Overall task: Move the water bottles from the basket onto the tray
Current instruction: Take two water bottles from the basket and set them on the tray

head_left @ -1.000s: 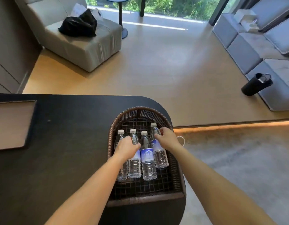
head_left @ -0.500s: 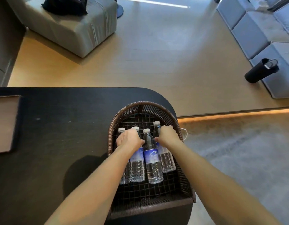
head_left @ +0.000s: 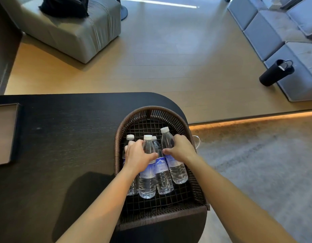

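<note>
Lying bottles [head_left: 162,171] point caps away, hands [head_left: 139,157] gripping.

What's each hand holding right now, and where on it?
The left hand wraps the upper body of the second bottle from the left. The right hand grips the rightmost bottle around its upper body. Both bottles are in the basket.

At nine o'clock I see the tray [head_left: 4,134] cut by the frame's edge. My left hand [head_left: 138,157] hides the labels of two water bottles [head_left: 147,181]. The third cap [head_left: 154,137] peeks from behind its neighbour. Label print is too small to read.
</note>
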Tool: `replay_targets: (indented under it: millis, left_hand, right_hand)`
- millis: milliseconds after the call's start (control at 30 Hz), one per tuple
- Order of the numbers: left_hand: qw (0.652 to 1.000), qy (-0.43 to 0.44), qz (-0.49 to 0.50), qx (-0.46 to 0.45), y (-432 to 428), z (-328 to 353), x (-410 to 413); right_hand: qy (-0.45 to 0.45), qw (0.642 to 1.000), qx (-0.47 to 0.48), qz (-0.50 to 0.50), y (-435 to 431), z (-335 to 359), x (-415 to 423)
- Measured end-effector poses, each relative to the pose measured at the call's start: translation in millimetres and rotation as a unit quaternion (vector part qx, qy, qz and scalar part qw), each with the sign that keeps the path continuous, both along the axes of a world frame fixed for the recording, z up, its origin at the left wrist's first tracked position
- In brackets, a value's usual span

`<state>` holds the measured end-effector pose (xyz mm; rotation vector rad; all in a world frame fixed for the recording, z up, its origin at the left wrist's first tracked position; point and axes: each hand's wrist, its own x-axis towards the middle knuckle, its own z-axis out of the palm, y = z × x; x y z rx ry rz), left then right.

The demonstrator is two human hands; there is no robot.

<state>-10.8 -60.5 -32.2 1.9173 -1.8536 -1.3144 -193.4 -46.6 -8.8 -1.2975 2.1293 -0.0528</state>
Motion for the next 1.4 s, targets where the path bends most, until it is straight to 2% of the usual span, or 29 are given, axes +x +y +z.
replay_targets:
  millis: [67,167,267,533,800,900,1067,1400]
  left_hand:
    - [0.998,0.061,0.011,-0.009,17,5,10]
    - [0.988,0.151,0.002,-0.004,39,19,24]
    - [0.98,0.198,0.021,-0.023,60,30,29]
    - [0.967,0.19,0.029,-0.165,118,61,47]
    - [0.941,0.195,-0.015,-0.275,171,131,105]
    - [0.943,0.188,-0.001,-0.275,187,148,137]
    - [0.938,0.155,0.019,-0.309,207,164,196]
    - [0.937,0.1,0.122,-0.313,197,171,327]
  right_hand:
    - [-0.014,0.999,-0.049,0.005,19,6,0]
    - [-0.09,0.991,-0.101,-0.011,53,20,-2]
    - [-0.117,0.98,-0.157,-0.028,89,32,-3]
    - [-0.107,0.948,-0.288,-0.083,167,67,27]
    - [-0.1,0.918,-0.378,-0.058,235,116,96]
    - [-0.121,0.905,-0.406,-0.032,250,128,130]
    - [-0.169,0.904,-0.393,-0.018,255,137,187]
    - [-0.243,0.903,-0.348,0.063,214,150,300]
